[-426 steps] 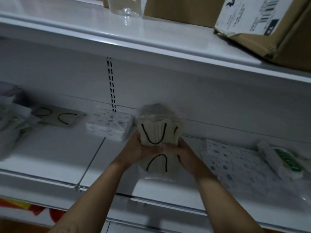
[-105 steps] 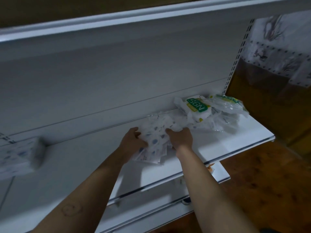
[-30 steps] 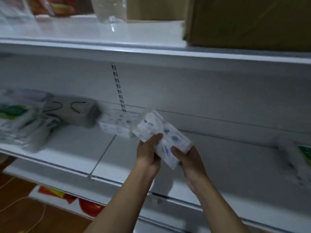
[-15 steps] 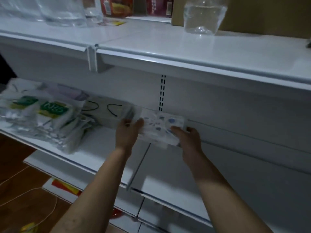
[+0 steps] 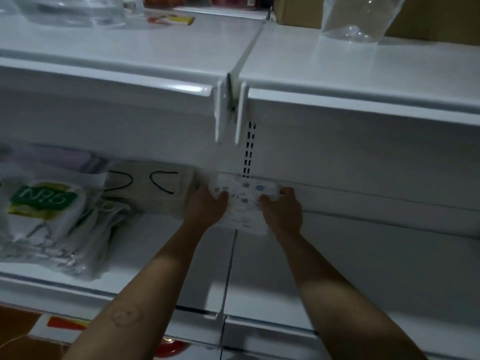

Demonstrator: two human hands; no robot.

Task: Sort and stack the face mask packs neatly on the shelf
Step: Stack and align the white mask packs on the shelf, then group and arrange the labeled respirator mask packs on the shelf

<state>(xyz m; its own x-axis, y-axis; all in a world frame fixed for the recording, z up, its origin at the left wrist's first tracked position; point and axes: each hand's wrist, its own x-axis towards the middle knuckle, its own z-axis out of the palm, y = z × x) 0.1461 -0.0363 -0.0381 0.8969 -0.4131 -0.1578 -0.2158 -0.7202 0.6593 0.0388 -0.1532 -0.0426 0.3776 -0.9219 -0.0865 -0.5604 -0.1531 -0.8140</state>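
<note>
Resting now at the back of the white metal shelf, beside the beige black-looped mask pack: white blue-dotted plastic mask pack, aloft a second ago. Left hand and right hand grip its ends, fingers curled. Seemingly landed, view blurred; release pending.

Both hands, left and right, hold dotted mask pack at shelf back; beige pack just beside.
</note>
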